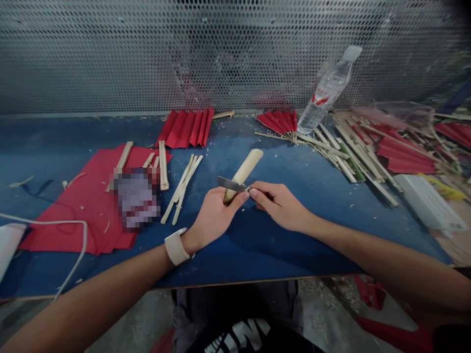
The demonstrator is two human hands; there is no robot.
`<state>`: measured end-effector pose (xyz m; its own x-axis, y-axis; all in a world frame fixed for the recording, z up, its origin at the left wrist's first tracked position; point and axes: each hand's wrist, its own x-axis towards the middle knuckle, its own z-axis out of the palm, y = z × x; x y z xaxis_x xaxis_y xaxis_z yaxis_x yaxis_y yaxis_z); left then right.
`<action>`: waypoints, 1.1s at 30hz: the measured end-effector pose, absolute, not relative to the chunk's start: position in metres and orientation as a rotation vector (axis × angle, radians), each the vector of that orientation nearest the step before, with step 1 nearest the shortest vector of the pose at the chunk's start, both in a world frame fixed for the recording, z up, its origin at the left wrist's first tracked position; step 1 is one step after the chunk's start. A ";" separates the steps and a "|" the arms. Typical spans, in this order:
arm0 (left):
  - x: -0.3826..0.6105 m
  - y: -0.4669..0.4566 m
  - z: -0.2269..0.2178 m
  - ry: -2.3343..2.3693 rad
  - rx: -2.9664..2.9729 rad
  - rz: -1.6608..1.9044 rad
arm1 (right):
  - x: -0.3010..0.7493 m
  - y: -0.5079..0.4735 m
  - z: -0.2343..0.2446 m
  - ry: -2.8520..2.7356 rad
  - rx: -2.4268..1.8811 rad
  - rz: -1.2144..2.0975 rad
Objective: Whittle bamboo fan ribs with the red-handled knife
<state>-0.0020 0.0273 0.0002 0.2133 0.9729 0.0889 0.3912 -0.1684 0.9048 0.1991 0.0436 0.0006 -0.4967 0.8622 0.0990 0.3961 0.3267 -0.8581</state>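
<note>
My left hand (213,215) is closed around the lower end of a pale bamboo piece (247,166) that points up and to the right over the blue table (257,235). My right hand (279,203) is closed on a knife (231,184). Its grey blade lies across the bamboo, pointing left, just above my left thumb. The two hands touch at the fingertips. A white band (175,246) sits on my left wrist.
Thin bamboo slats (183,186) lie left of my hands beside red paper sheets (91,206). Folded red fans (187,128) and a tilted water bottle (326,93) stand by the perforated metal wall. More slats and red fans (368,152) crowd the right. A white cable (73,245) runs along the left.
</note>
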 end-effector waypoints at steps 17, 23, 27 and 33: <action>0.004 0.024 -0.001 1.313 1.641 1.059 | 0.192 0.037 -0.009 -1.876 -1.158 1.038; 0.007 0.022 0.000 1.275 1.616 1.080 | 0.190 0.035 -0.009 -1.836 -1.140 1.049; 0.008 0.023 -0.001 1.278 1.646 1.102 | 0.189 0.033 -0.009 -1.816 -1.122 1.053; 0.000 0.031 -0.004 1.259 1.740 1.047 | 0.194 0.041 -0.006 -1.905 -1.129 1.004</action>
